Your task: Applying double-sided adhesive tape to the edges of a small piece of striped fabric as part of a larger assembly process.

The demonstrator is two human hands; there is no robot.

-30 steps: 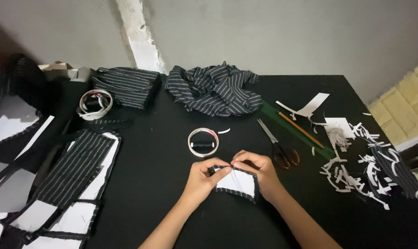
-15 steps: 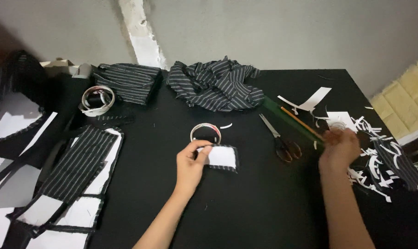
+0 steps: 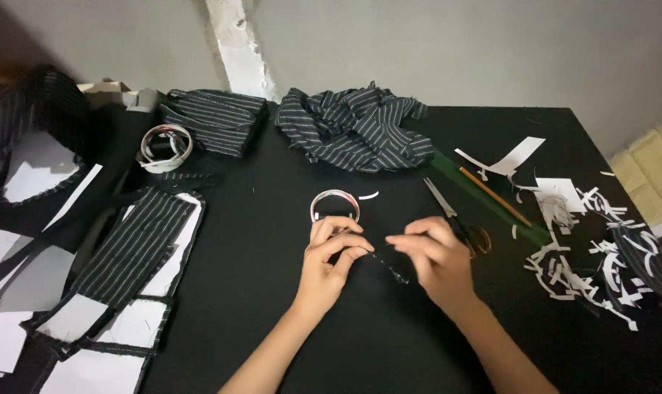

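On the near middle of the table: both hands meet over a thin dark strip.
Left hand (image 3: pixel 329 255): fingers curled, thumb and forefinger pressed together on the left end of the strip.
Right hand (image 3: pixel 434 257): fingers drawn together over the strip's right part; whether they actually grip it cannot be told, since the dark strip blends into the table.
Strip (image 3: pixel 388 265): narrow, dark, with a pale speckled edge; its long axis runs from the left hand's fingertips down toward the near right, sloping slightly nearer as it goes right, and its right end passes under the right hand.
Tape roll (image 3: pixel 335 206): a white ring lying flat just beyond the left hand, touching or almost touching its fingertips.
Scissors (image 3: pixel 451 215): lying just beyond the right hand, blades pointing to the far left, handles partly hidden behind the hand.
Pencil (image 3: pixel 494 196): orange-brown, right of the scissors, slanting from far left to near right.
Paper scraps (image 3: pixel 586 255): a white heap at the right of the table.
Striped cloth (image 3: pixel 356 128): a crumpled pile at the far middle.
Folded cloth (image 3: pixel 214 120): striped, far left of the pile.
Second tape roll (image 3: pixel 166 146): far left, near the folded cloth.
Striped panel (image 3: pixel 130 252): laid over white paper at the near left.
Table (image 3: pixel 258 241): black.
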